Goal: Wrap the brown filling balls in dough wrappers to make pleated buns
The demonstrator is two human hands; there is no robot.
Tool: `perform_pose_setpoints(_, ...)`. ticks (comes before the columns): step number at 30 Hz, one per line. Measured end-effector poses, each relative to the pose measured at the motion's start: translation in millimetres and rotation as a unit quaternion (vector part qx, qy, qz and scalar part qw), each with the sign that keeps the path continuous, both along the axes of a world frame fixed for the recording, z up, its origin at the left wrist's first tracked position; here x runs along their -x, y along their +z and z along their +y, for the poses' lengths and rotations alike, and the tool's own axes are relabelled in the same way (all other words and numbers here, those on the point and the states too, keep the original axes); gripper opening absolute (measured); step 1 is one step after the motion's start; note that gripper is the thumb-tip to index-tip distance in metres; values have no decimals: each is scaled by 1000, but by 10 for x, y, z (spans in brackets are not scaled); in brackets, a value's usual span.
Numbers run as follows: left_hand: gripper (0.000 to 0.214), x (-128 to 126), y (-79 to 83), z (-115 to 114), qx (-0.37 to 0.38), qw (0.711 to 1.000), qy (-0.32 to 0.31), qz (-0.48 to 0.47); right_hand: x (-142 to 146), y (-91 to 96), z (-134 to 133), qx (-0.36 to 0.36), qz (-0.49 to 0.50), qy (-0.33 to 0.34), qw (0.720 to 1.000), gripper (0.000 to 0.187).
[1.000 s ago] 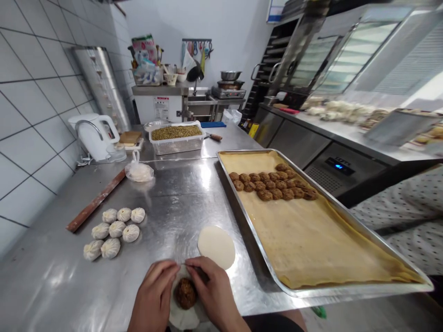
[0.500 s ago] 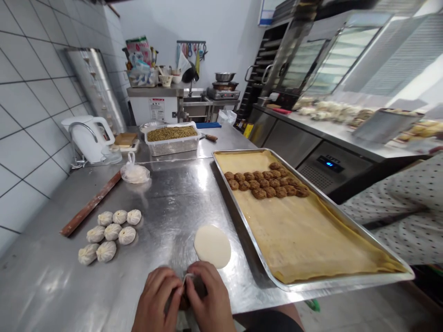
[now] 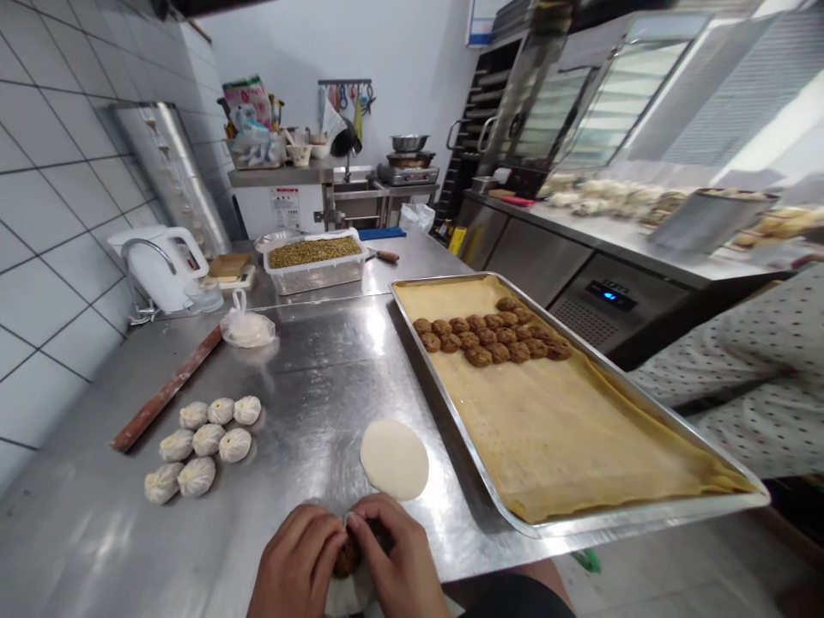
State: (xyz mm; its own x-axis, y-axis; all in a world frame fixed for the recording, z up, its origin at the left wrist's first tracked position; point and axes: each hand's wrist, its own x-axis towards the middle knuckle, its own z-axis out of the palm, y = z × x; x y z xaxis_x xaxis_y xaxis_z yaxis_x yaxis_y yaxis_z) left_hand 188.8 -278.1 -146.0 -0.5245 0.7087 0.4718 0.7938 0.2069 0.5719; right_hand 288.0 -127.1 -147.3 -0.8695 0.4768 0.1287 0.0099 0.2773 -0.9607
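At the table's near edge my left hand (image 3: 297,565) and my right hand (image 3: 399,558) are closed together around a dough wrapper with brown filling (image 3: 347,558). The fingers pinch its white edge over the filling ball. Just beyond my hands a flat round dough disc (image 3: 394,458) lies on the steel table (image 3: 309,378). Several pleated finished buns (image 3: 198,446) sit in a cluster to the left. To the right, a large metal tray (image 3: 579,524) lined with yellow paper holds several brown filling balls (image 3: 493,335) at its far end.
A wooden rolling pin (image 3: 166,396) lies at the left, with a knotted plastic bag (image 3: 246,328) and a white kettle (image 3: 158,268) behind it. A tub of green grain (image 3: 314,260) stands at the back. A person's dotted garment (image 3: 747,378) is at the right, beside a steel counter.
My fingers have folded the wrapper's edge up over the filling, which now shows less. The view has shifted slightly, so the table's things sit a little lower left.
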Motion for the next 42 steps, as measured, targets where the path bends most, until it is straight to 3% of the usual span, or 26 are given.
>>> perform_pose_setpoints(4,25,27,90,2,28,999,-26,-5,-63,-25,-16,-49,54,67,995,26)
perform_pose_setpoints(8,23,17,124,20,5,999,-23,47,-89,-66,-10,-31,30,-1,999,20)
perform_pose_setpoints(10,22,14,126,24,8,997,-20,68,-78,-70,-27,-4,13,-33,999,25)
perform_pose_setpoints(15,24,25,139,6,57,995,-45,64,-121,-151,-73,-79,78,31,993,23)
perform_pose_setpoints(17,23,16,141,7,34,996,-42,75,-150,-192,-66,-99,85,13,991,21)
perform_pose_setpoints(20,22,-1,153,22,10,994,-44,97,-153,-184,-53,-62,48,-42,996,16)
perform_pose_setpoints(23,25,1,197,30,33,993,-55,104,-141,-143,-70,-41,35,-24,998,21)
perform_pose_setpoints(26,26,-12,235,24,47,992,-63,102,-172,-189,-97,-103,82,16,991,23)
perform_pose_setpoints(30,23,-118,159,24,17,998,-7,62,-253,-346,-105,-168,128,-11,977,38)
perform_pose_setpoints(33,21,-190,45,29,-4,997,33,65,-285,-382,-86,-137,83,-31,987,26)
perform_pose_setpoints(36,23,-174,-10,20,-1,998,12,68,-278,-322,-59,-94,52,-35,994,17)
perform_pose_setpoints(42,21,-33,122,5,30,992,-66,102,-189,-183,-118,-36,49,-41,997,21)
